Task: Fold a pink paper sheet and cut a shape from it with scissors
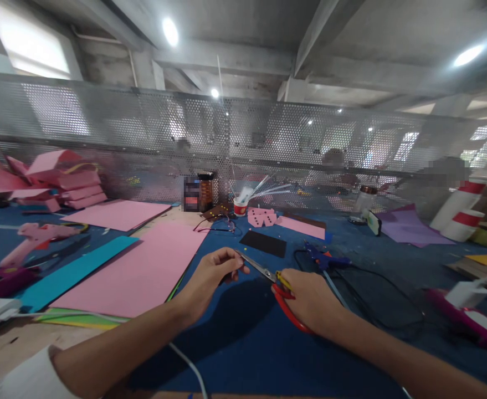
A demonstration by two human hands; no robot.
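Your right hand (309,293) wraps its fingers round the red and yellow handles of the scissors (263,270), whose slim metal blades point at your left hand (216,269) over the blue counter (243,354). Your left fingers press together on a dark bit (226,277), too hidden to identify. Beyond lies a flat black rectangle (263,244), near dotted pink cutouts (262,217). Smooth pink paper (143,266) spreads to the left beside a teal strip (81,271). The cup's (240,206) red label is too small to read.
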